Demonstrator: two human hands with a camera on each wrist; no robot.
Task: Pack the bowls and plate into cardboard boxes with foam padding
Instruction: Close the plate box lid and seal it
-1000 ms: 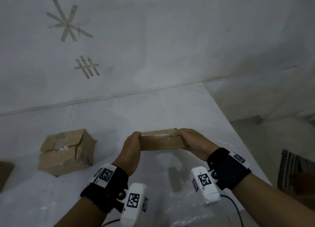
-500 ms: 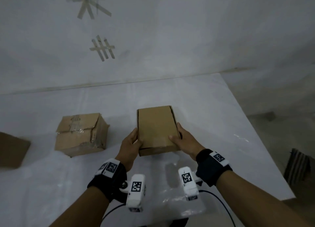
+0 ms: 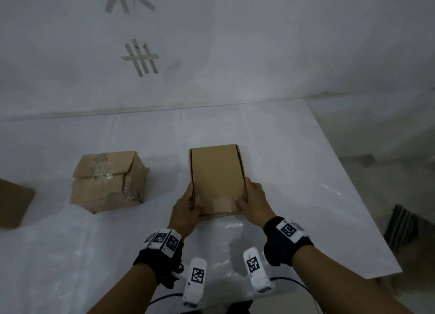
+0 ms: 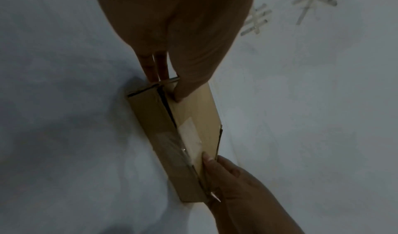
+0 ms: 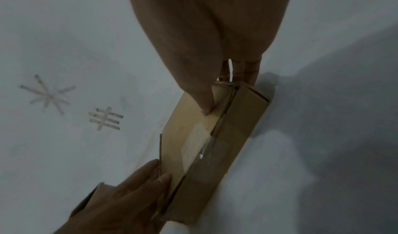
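Flat cardboard box (image 3: pixel 216 179), closed, lying on the glossy white surface (image 3: pixel 294 148). Left hand (image 3: pixel 186 207) and right hand (image 3: pixel 255 201) grip its near corners, thumbs pressed on the lid. The wrist views alone show the clear tape strip (image 4: pixel 189 140) folding over the front edge. At 9 o'clock: a crumpled, taped carton (image 3: pixel 108 180).

flat box (image 3: pixel 217 179) on table (image 3: pixel 306 172) (centre), crumpled box (image 3: pixel 108 180) to its left.
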